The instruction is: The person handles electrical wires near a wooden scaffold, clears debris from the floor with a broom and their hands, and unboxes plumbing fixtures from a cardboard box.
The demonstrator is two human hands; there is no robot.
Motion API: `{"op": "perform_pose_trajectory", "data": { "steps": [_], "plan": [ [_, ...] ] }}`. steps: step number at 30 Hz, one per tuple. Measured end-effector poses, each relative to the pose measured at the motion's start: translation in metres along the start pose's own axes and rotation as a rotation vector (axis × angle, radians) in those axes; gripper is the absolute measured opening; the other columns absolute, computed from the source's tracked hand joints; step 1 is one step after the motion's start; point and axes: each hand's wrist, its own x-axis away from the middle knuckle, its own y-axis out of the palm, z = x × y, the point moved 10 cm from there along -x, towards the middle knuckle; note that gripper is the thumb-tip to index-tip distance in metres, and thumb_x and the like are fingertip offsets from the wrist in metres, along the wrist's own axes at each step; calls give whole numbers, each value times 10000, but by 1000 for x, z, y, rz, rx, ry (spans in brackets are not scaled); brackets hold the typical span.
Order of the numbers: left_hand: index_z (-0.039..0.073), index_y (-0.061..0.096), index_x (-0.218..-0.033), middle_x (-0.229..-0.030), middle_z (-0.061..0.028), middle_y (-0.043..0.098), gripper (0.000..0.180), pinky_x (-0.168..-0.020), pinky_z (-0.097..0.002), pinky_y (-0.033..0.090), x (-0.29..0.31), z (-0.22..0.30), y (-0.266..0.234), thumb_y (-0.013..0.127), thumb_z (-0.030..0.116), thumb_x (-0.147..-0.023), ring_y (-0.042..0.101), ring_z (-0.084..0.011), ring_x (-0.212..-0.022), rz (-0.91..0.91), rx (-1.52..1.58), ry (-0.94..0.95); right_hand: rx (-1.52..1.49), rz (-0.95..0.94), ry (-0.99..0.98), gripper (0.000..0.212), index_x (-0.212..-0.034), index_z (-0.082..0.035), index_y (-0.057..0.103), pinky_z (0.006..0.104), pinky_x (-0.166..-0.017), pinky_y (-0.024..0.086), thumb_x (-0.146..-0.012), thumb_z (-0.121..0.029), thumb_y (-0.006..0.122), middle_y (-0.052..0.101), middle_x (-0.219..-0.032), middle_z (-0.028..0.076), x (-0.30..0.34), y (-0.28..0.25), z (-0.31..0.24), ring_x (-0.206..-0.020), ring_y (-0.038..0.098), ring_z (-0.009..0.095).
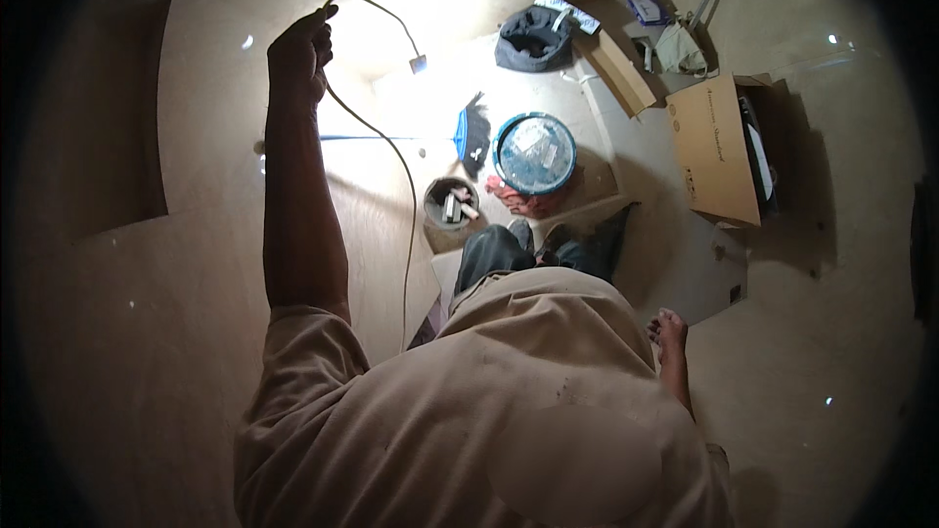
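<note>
White cord point(396, 152) clamped in raised left hand point(301, 49).
Cord hangs below the grip; plug end point(418, 64) loops beside it. Right hand point(668, 330) low, apparently empty, well apart.

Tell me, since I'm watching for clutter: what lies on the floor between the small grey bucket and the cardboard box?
In the head view, a round blue-rimmed tub sits between the small grey bucket and the cardboard box, with reddish cloth at its foot.

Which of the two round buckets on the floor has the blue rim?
The larger bucket, farther from the wearer and beside the blue broom. The smaller bucket nearer the knees is plain grey-brown and holds small tools.
</note>
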Motion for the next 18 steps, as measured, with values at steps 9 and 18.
{"op": "perform_pose_trajectory", "data": {
  "steps": [9,18],
  "plan": [
    [-47,689,-1088,-628,63,414,274,-478,-226,221,49,-19,-52,690,170,-920,296,-46,-506,200,-54,-14,51,-99,-64,358,-1274,1,594,363,-747,547,-971,-189,597,691,-1032,131,4,26,-50,-883,677,219],
    [-84,678,-1085,-635,53,420,282,-511,-224,216,64,-11,-38,659,154,-934,292,-50,-529,185,20,29,220,-140,-134,378,-1269,-4,613,385,-785,542,-951,-208,606,690,-1036,143,-32,39,-143,-900,674,233]
  ]
}}
